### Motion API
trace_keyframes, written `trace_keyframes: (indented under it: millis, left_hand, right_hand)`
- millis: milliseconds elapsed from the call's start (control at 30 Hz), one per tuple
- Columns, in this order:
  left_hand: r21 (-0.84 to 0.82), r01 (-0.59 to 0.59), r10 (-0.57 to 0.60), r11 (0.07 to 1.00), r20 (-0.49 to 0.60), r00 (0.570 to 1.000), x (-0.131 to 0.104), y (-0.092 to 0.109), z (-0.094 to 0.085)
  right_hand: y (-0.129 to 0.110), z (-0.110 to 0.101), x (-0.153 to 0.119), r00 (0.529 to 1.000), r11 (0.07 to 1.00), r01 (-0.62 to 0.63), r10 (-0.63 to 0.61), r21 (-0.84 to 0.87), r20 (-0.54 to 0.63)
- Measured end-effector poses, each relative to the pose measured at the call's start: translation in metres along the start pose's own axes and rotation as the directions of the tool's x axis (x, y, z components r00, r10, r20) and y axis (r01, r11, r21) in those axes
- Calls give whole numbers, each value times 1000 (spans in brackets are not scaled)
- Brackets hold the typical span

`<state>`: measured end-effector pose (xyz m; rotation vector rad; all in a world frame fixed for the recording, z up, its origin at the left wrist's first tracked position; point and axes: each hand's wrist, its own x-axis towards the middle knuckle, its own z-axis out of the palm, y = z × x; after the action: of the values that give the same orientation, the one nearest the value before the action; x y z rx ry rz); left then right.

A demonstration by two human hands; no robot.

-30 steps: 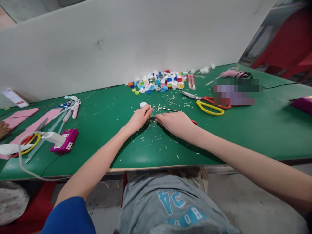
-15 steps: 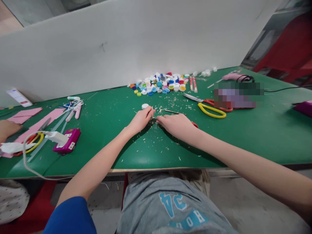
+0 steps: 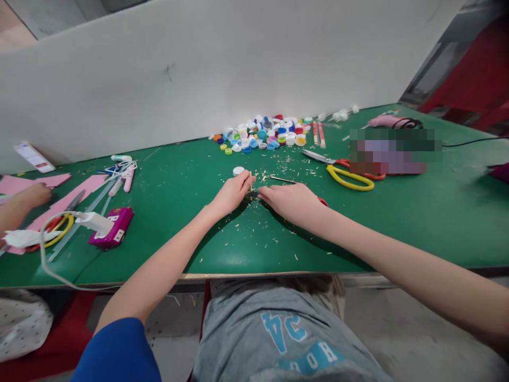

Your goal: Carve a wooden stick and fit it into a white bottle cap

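Note:
My left hand (image 3: 234, 191) is closed, pinching a thin pale wooden stick (image 3: 251, 183) between thumb and fingers. My right hand (image 3: 288, 201) is closed around a knife, whose dark blade (image 3: 253, 195) points left at the stick. A red piece (image 3: 323, 201) shows behind the right hand; whether it belongs to the knife I cannot tell. Wood shavings (image 3: 270, 220) lie scattered around both hands. Just beyond the left fingers sits a white bottle cap (image 3: 238, 171). A slim metal rod-like tool (image 3: 283, 180) lies beyond the right hand.
Colourful bottle caps (image 3: 262, 135) are heaped against the white partition (image 3: 191, 69). Scissors (image 3: 345, 172) lie at right, near a pink glue gun (image 3: 384, 121). At left are a magenta power socket (image 3: 115, 228), pink paper (image 3: 67, 199), more scissors (image 3: 59, 231) and another person's hand (image 3: 34, 196).
Both my hands keep almost the same pose, with the stick and blade close together. At far left, the other person's hand has moved right and up over the pink paper. The view has shifted slightly.

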<state>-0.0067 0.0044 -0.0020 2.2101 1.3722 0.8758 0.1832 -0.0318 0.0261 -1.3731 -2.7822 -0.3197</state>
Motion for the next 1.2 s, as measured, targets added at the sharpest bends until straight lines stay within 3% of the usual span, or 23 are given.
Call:
trace_keyframes:
  millis: [1200]
  left_hand:
    - [31, -43, 43, 999, -4, 999, 1, -2, 2]
  right_hand:
    - [-1, 2, 3, 1000, 1000, 3, -3, 3, -4]
